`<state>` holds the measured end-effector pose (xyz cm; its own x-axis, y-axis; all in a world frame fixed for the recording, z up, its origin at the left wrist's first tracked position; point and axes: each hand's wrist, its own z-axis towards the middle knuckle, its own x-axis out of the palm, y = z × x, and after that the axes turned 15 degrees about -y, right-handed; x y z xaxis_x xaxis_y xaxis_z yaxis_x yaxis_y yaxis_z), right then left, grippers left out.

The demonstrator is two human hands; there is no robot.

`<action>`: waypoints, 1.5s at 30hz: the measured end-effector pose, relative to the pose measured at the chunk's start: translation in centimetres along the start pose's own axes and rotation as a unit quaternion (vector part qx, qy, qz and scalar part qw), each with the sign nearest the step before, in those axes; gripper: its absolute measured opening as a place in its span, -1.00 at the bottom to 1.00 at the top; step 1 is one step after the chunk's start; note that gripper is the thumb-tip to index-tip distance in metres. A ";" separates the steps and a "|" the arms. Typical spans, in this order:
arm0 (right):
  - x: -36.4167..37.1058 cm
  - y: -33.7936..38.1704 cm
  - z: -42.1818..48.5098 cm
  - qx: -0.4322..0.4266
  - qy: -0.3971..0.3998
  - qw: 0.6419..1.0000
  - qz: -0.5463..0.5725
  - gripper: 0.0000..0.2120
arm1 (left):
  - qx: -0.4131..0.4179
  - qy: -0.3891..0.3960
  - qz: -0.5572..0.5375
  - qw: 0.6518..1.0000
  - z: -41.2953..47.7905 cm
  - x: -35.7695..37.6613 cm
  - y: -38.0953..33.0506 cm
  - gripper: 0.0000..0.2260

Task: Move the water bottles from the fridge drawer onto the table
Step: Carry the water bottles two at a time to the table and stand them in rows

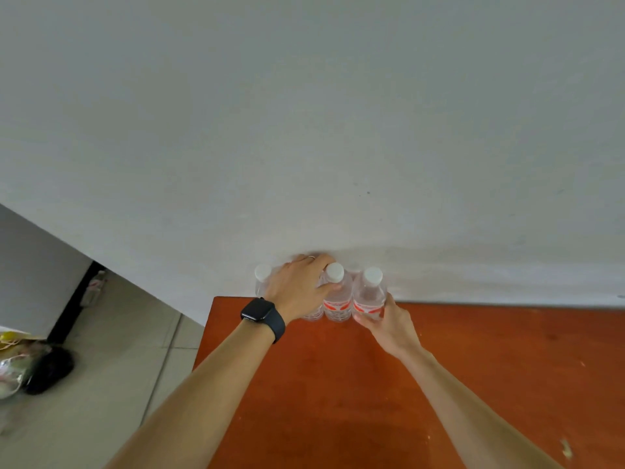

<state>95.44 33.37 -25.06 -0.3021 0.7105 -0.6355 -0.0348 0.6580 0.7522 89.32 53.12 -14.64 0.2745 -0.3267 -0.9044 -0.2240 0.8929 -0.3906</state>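
The water bottles [368,294] are clear glossy plastic with white plastic caps [372,275] and shiny red-and-white labels [336,304]. The surface [338,384] looks like reddish-brown varnished wood, smooth, with pale scuffs [566,448]. The wall [304,130] is matt pale paint, the floor [118,350] smooth pale tile. The watch [262,314] has a glossy dark face and matt strap.

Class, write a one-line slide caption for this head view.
By a pale wall, the left hand and right hand grip water bottles standing on the orange table.
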 end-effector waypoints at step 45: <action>-15.5 1.4 -13.8 -0.123 -0.075 0.987 -0.072 -0.62 | 0.072 0.008 0.068 0.995 -9.5 -1.7 -11.2 -0.61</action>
<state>86.93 19.85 -11.69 -0.1344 0.6554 -0.7433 -0.3027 0.6870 0.6605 82.47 40.67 -10.38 0.2355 -0.2037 -0.9503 -0.1206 0.9641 -0.2365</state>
